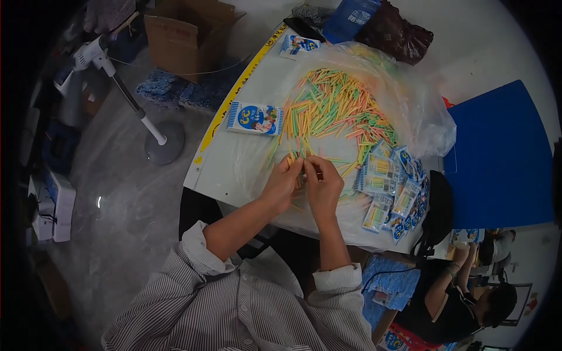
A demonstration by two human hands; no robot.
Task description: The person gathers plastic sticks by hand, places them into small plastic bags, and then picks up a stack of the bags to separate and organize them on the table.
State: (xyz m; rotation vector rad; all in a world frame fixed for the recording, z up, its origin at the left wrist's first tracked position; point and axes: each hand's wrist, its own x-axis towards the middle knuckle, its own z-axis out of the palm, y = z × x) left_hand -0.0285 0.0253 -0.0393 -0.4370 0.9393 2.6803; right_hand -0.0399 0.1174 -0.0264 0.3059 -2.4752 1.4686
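My left hand (282, 182) is closed around a few thin pastel sticks, whose ends poke out above and below the fingers. Right beside it, my right hand (324, 182) has its thumb and forefinger pinched at the same spot, touching the left fingertips; what lies in that pinch is hidden. Just beyond both hands spreads a big pile of yellow, green and pink sticks (333, 108) on clear plastic sheeting. A blue-and-white packet (255, 119) lies left of the pile. To the right of my hands are several small filled packets (383, 174) in a heap.
The white table (211, 169) has yellow tape along its left edge. A clear plastic bag (418, 117) and a blue panel (503, 158) stand at the right. On the floor are a stand with a round base (164, 143) and a cardboard box (175, 44). Another person (445, 301) sits at lower right.
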